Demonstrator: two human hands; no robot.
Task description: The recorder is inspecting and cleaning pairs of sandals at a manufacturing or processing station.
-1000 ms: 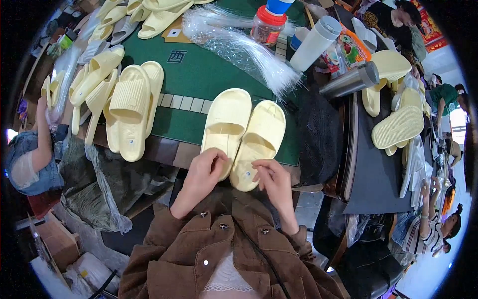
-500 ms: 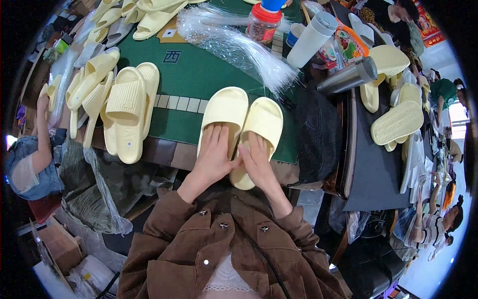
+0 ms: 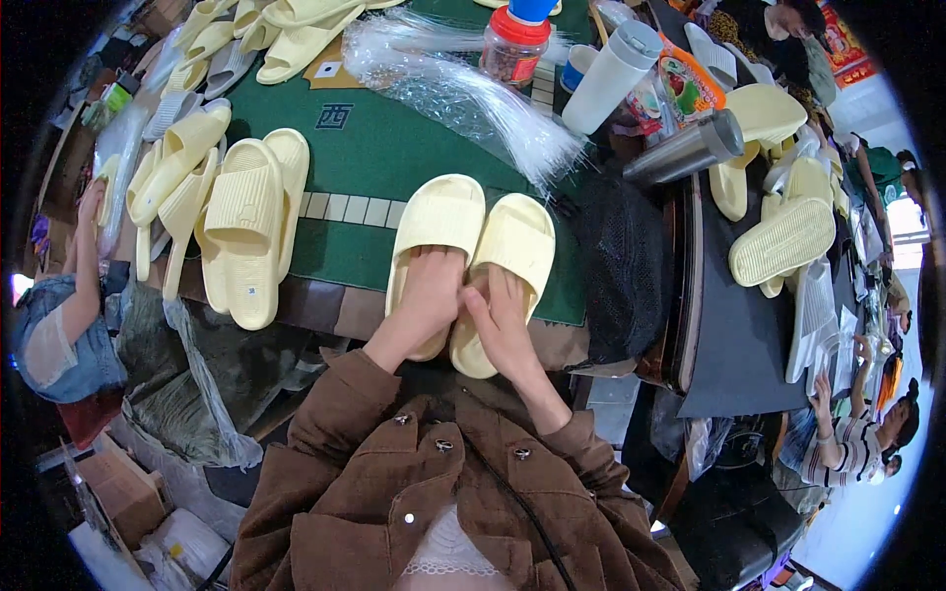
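A pair of pale yellow slide slippers lies side by side at the table's near edge, toes pointing away from me and heels reaching over the edge. My left hand has its fingers tucked under the strap of the left slipper, stretched forward along the footbed; its thumb is hidden. Inside the right slipper lie the outstretched fingers of my right hand, with the thumb apart beside the opening. Both straps cover my fingertips.
More yellow slippers stand at the left. Clear plastic strands lie beyond the pair, near a red-lidded jar. A white bottle and steel flask are at right, beside a dark side table bearing slippers. Other people work at both sides.
My left hand has turned, and its thumb, stretched out toward the right slipper before, is now out of sight. The left slipper's heel shows more. My right hand has barely moved.
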